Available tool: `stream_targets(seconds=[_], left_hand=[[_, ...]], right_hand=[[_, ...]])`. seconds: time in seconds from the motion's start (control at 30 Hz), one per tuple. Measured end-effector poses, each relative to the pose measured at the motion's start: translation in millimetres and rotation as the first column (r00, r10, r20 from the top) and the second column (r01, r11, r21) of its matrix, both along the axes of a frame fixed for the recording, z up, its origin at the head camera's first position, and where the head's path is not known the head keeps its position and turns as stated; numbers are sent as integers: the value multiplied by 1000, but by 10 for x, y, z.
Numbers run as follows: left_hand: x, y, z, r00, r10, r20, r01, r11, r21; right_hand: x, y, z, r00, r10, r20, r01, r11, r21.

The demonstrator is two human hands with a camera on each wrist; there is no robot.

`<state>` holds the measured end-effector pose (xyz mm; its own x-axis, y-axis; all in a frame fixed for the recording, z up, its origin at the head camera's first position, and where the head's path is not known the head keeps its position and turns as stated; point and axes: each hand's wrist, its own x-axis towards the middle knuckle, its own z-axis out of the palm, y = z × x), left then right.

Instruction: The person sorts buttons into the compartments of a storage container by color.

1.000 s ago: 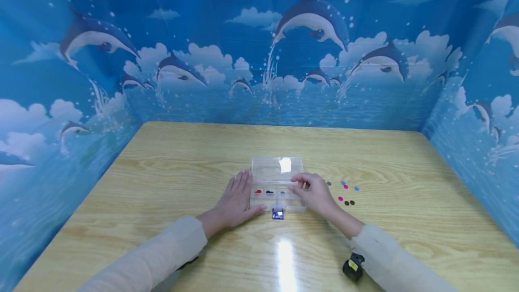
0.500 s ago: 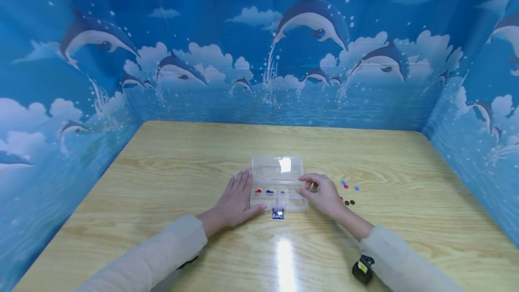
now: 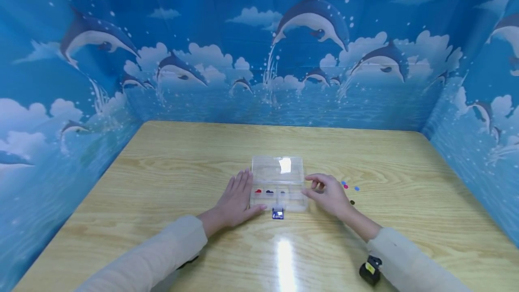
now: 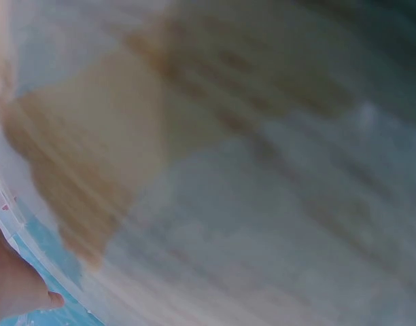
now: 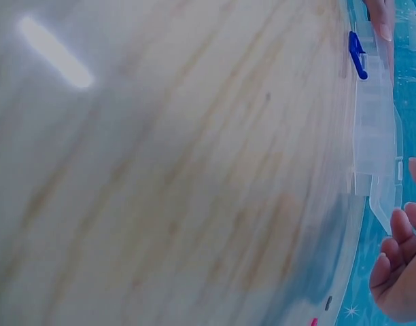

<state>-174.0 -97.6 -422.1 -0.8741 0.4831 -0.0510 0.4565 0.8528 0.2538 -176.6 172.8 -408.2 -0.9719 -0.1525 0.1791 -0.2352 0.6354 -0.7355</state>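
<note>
Right hand [image 3: 327,196] has drifted right, off the box's edge, since a second ago, thumb and fingers apart with nothing visible between. Nearest is the blue latch [image 3: 277,214], then the left hand [image 3: 237,202], fingers straight along the clear box [image 3: 292,203] (lid's open, small colored bits [image 3: 258,191] inside). Loose discs [image 3: 357,188] lie on the counter [image 3: 182,161], right of it. Looks like sorting, between pieces; next probably needs a careful pinch.

Head view high, facing forward-down; wrist views close; all share table [image 3: 259,242].
</note>
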Motion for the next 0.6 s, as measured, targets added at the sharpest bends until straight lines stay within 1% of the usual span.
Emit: stream_targets(seconds=[0.2, 0.5, 0.6], left_hand=[[-1, -1, -2, 1000, -1, -1, 1, 1000, 1], [3, -1, 5, 1000, 2, -2, -2, 1000, 4], [1, -3, 4, 1000, 1, 1, -1, 1000, 0]], right_hand=[[-3, 47, -7, 1000, -4, -3, 4, 1000, -2], [17, 148, 2, 1000, -10, -6, 11, 1000, 21], [15, 190, -7, 1000, -9, -20, 10, 1000, 23]])
